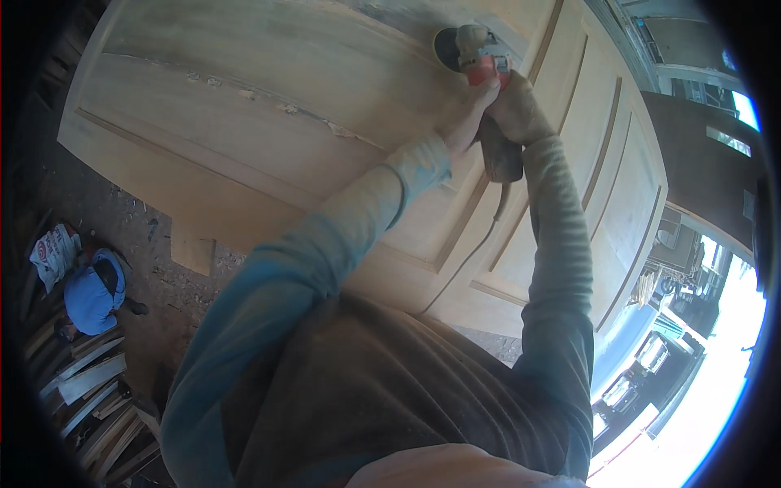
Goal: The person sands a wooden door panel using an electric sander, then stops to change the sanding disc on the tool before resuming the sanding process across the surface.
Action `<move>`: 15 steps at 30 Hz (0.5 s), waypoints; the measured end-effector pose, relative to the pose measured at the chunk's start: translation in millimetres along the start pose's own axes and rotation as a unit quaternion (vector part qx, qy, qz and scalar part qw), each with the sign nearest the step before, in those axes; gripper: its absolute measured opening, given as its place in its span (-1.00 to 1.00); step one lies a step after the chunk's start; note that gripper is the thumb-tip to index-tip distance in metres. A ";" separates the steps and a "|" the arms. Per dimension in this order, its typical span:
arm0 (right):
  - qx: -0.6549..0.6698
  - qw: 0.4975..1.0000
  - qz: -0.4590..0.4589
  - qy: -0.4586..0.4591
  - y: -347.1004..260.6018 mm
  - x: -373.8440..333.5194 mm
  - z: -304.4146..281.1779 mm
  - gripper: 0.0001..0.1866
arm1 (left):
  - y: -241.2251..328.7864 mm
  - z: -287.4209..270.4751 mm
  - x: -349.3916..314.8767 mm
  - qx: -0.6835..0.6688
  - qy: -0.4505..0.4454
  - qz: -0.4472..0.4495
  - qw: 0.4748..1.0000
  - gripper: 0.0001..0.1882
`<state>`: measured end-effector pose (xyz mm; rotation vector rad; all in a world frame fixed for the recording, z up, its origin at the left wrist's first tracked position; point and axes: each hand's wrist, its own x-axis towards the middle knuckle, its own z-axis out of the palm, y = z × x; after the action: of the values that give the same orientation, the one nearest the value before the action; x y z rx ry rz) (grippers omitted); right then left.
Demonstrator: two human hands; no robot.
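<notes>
Both my hands are on an angle grinder (498,150) with a red collar and a grey metal head. My left hand (467,120) is closed round its near left side, thumb lying along the red part. On the other side my right hand (521,110) wraps the body, its fingers partly hidden. The round sanding disc (445,49), dark with a yellowish rim, is tilted at the surface of a wooden panel door (268,163). Whether the disc touches the wood I cannot tell. Rough, chipped patches run along a moulding of the door.
A grey cord (474,250) trails from the grinder across the door toward my body. Timber offcuts (102,390) lie at the lower left, near a white printed sack (55,256) and a blue rounded shape (91,299). A dark board (700,154) stands at the right.
</notes>
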<state>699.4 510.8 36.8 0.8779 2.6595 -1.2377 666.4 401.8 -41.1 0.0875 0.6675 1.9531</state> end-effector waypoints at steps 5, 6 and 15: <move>-0.099 0.993 0.046 0.037 38.5 86.9 -46.9 -0.56 | 34.5 12.5 82.5 0.060 -0.033 -0.096 0.993 -0.25; -0.077 0.995 0.066 0.025 24.3 78.8 -44.1 -0.57 | 37.2 14.0 85.1 0.064 -0.023 -0.101 0.993 -0.24; 0.142 0.988 -0.046 0.027 7.8 -67.1 17.1 -0.42 | -40.8 3.4 -55.1 0.194 0.029 0.057 0.979 -0.50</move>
<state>756.7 471.1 40.2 0.8390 2.6330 -1.6680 726.7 369.4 -45.7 0.3169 1.0971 1.9156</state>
